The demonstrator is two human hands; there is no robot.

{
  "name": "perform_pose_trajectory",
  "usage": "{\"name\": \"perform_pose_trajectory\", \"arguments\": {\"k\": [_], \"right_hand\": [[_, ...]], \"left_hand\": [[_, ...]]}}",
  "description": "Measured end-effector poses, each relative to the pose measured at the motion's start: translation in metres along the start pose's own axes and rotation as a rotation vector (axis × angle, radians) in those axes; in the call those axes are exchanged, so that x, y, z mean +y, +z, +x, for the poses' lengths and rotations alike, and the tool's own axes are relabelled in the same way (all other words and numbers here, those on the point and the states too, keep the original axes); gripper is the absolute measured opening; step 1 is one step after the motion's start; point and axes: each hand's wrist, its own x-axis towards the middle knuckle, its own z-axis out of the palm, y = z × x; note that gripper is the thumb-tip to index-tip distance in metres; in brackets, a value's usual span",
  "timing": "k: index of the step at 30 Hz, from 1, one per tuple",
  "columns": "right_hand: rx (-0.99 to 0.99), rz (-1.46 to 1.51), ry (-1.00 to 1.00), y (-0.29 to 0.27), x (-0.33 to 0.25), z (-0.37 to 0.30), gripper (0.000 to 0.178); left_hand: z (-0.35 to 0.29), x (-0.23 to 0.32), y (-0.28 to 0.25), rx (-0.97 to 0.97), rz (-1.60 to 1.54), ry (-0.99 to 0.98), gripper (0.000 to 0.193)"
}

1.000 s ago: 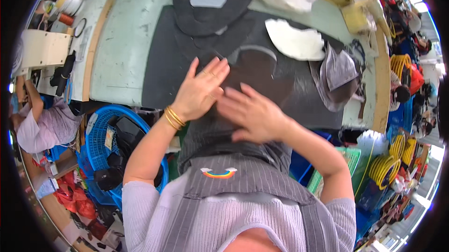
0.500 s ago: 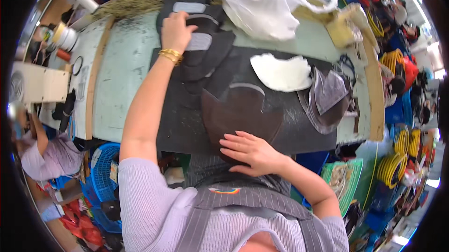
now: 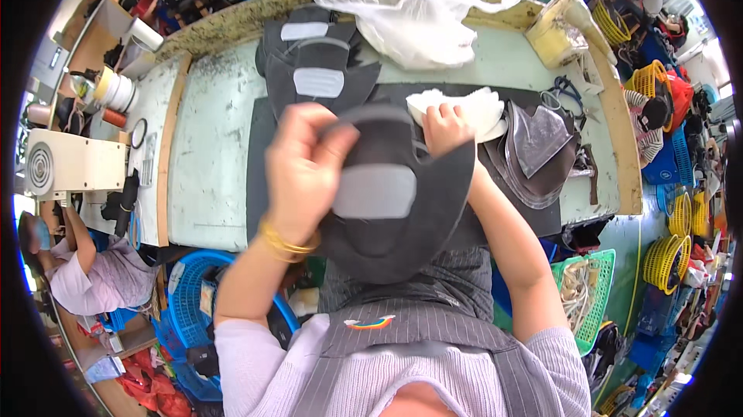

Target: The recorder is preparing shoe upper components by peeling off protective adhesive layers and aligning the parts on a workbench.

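Raised close to me is a black curved piece (image 3: 437,208) with a grey rounded patch (image 3: 375,192), its upper edge pinched between the thumb and fingers of my left hand (image 3: 306,165). My right hand (image 3: 447,130) reaches past it to a stack of white scalloped pieces (image 3: 481,109), fingers bent over the near edge; the thumb is hidden. Similar black pieces with grey patches (image 3: 319,82) lie overlapped at the far left of the black mat (image 3: 263,161). Dark brown curved pieces (image 3: 542,188) rest right of the white stack, under a greyish pointed piece (image 3: 538,140).
A clear plastic bag (image 3: 418,30) with white contents sits at the table's far side. Scissors (image 3: 569,92) lie at the right, near a wooden edge strip (image 3: 625,138). Blue (image 3: 190,278) and green baskets (image 3: 600,293) stand below. Another person (image 3: 97,262) works at the left.
My left hand has lifted a black patched piece from the far pile and brought it toward me. My right hand has moved from the brown piece out to the white stack.
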Motion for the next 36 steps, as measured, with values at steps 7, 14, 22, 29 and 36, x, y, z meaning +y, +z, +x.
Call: {"name": "perform_pose_trajectory", "arguments": {"k": [7, 14, 22, 29, 36], "right_hand": [[-0.156, 1.067, 0.536, 0.011, 0.052, 0.004, 0.02], [0.64, 1.251, 0.639, -0.059, 0.058, 0.012, 0.012], [0.259, 1.16, 0.396, -0.105, -0.003, -0.025, 0.002], [-0.024, 1.324, 0.234, -0.121, -0.036, -0.034, 0.007], [0.163, 0.861, 0.282, -0.098, -0.032, -0.028, 0.01]], "left_hand": [[-0.012, -0.04, 0.086, -0.346, 0.292, 0.396, 0.027], [-0.005, -0.064, 0.139, -0.392, 0.491, 0.399, 0.026], [-0.017, 0.018, 0.115, -0.279, -0.298, -0.055, 0.024], [-0.043, 0.026, 0.075, -0.078, -0.385, -0.149, 0.019], [-0.05, -0.001, 0.043, -0.013, -0.105, -0.267, 0.018]]}}
